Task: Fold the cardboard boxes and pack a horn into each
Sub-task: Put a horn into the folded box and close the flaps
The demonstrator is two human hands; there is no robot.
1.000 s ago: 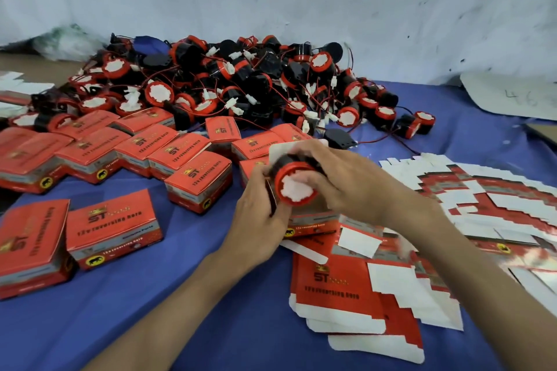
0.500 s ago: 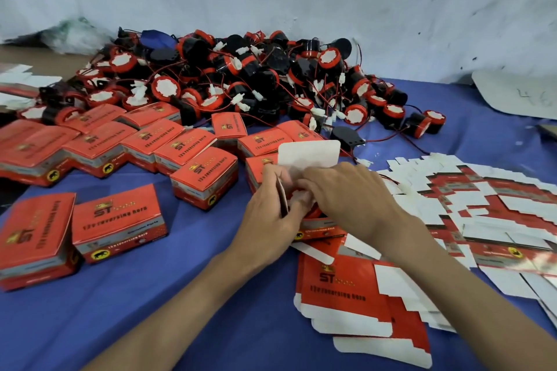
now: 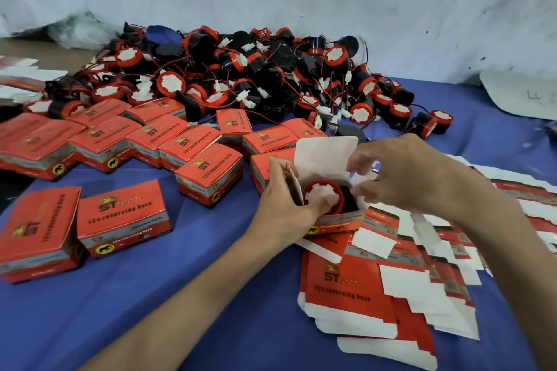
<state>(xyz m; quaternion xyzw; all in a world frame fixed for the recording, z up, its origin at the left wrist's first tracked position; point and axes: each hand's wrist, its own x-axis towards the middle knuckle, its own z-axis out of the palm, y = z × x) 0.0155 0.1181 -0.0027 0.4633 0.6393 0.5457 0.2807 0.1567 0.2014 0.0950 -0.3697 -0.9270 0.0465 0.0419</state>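
A horn (image 3: pixel 319 193) is being pressed into the open box (image 3: pixel 346 222) at mid worktop (image 3: pixel 180 295) by the thumb of the left hand (image 3: pixel 283 208), whose fingers are gripping the box's left wall. The right hand (image 3: pixel 413 175) is being held just above the box's right side, fingers loosely spread, grasping nothing. Packed boxes (image 3: pixel 120 217) are lying left, flat blanks (image 3: pixel 346 292) near right, loose horns (image 3: pixel 170 84) far
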